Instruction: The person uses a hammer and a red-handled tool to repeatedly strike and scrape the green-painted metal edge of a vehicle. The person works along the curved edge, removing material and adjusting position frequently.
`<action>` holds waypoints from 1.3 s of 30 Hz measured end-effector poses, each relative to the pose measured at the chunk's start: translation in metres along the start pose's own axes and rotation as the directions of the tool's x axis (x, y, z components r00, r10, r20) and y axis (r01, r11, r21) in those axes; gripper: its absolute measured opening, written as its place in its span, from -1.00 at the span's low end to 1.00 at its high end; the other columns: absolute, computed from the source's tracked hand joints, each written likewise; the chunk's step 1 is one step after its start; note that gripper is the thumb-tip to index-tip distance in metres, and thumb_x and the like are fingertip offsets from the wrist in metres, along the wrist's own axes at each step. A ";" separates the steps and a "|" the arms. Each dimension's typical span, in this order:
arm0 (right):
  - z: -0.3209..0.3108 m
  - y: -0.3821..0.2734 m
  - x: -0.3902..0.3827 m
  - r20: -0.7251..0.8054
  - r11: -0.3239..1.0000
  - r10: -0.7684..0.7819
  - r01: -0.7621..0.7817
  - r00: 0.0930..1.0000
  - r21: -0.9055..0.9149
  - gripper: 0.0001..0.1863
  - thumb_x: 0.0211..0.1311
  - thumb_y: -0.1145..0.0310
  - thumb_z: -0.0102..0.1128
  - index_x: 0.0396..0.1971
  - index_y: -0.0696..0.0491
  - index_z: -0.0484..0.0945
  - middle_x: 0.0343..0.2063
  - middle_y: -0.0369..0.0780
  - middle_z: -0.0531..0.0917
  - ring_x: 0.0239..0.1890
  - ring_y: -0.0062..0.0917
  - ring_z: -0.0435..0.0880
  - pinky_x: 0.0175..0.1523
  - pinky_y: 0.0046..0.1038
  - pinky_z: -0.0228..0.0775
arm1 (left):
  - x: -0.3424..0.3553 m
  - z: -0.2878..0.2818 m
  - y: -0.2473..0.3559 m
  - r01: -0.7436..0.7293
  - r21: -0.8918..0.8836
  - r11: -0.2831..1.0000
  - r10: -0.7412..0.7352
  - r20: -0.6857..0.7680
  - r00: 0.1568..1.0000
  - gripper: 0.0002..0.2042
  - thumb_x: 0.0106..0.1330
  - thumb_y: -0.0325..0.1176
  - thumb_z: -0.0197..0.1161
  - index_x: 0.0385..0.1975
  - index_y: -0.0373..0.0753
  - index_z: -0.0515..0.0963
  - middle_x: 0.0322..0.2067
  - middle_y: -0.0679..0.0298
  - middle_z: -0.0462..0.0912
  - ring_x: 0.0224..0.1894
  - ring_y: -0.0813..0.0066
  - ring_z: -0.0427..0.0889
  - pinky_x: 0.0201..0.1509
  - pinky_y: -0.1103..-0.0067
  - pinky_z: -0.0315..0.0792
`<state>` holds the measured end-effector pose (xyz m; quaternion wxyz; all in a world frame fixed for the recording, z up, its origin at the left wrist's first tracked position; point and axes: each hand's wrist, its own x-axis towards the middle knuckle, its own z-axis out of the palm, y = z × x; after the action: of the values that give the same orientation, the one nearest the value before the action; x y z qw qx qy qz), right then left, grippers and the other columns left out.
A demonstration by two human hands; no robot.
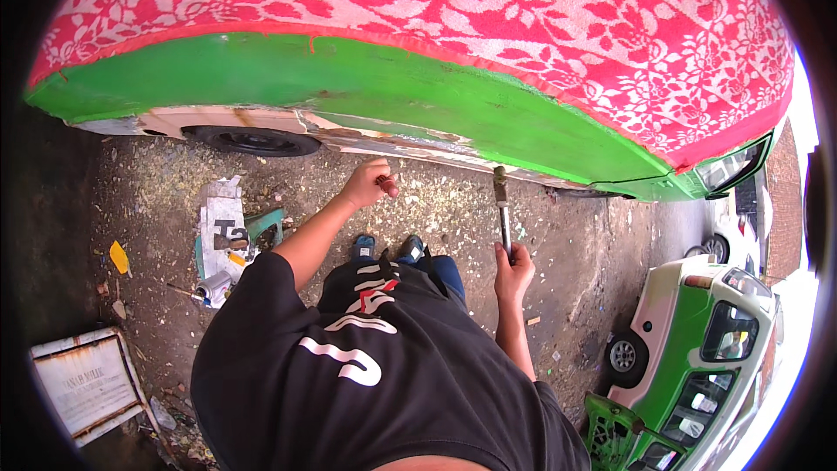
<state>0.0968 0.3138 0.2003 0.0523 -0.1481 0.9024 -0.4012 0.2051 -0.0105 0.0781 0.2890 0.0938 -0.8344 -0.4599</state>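
My left hand (368, 181) grips a short reddish-brown handled object (389, 188) just below the van's lower side; any other part of it is hidden. My right hand (514, 275) is closed around a long dark-and-silver handle of a hammer-like tool (500, 192), its worn head pointing toward the van. The green van body (392, 96) has patches of peeled paint and bare filler along its lower strip (392, 144), above a black tire (248, 139). A red and white floral cloth (488, 9) covers the upper part of the van.
A flattened white sack with tools and cans (218, 209) lies at left, near a yellow scrap (119, 257). A rusty white signboard (83, 384) stands lower left. A green and white van (663, 358) is parked at right, a white car (732, 235) beyond it. The ground (575, 270) is littered with flakes.
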 end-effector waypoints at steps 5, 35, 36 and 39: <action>-0.022 0.012 0.015 -0.008 0.990 -0.139 0.138 0.990 -0.027 -0.78 0.14 0.32 0.33 -0.41 0.19 0.59 -0.69 -0.26 0.50 -0.62 -0.55 0.40 -0.47 -0.44 0.26 | -0.013 0.009 0.016 0.068 -0.014 0.998 -0.069 -0.058 0.996 -0.64 0.15 -0.44 0.31 -0.70 -0.34 0.23 -0.64 0.18 0.25 -0.60 0.27 0.27 -0.51 0.42 0.18; -0.039 0.068 0.115 0.457 0.865 -0.495 0.471 0.739 0.174 -0.79 0.14 0.40 0.28 -0.32 0.25 0.60 0.05 -0.01 0.55 0.13 -0.12 0.50 0.15 -0.28 0.37 | -0.071 0.041 0.104 0.549 0.270 0.791 -0.401 -0.449 0.799 -0.78 0.22 -0.30 0.30 -0.51 -0.30 0.47 -0.49 0.14 0.48 -0.41 0.14 0.45 -0.29 0.41 0.35; -0.037 0.063 0.112 0.468 0.887 -0.461 0.416 0.754 0.203 -0.79 0.14 0.41 0.28 -0.32 0.25 0.60 0.04 0.00 0.55 0.06 -0.13 0.56 0.09 -0.30 0.41 | -0.074 0.036 0.103 0.544 0.314 0.778 -0.372 -0.467 0.802 -0.79 0.23 -0.27 0.29 -0.47 -0.29 0.51 -0.46 0.14 0.52 -0.38 0.14 0.48 -0.26 0.42 0.37; -0.031 0.071 0.109 0.495 0.898 -0.439 0.380 0.749 0.222 -0.78 0.14 0.41 0.28 -0.29 0.25 0.59 -0.08 -0.03 0.61 -0.16 -0.18 0.64 -0.08 -0.33 0.46 | -0.085 0.024 0.106 0.551 0.481 0.682 -0.336 -0.463 0.820 -0.78 0.25 -0.21 0.28 -0.35 -0.27 0.56 -0.36 0.12 0.57 -0.30 0.14 0.54 -0.21 0.44 0.41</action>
<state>-0.0291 0.3469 0.1709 0.2194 -0.4449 0.7741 -0.3933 0.2721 0.1012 0.1216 0.2606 0.4592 -0.8235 -0.2076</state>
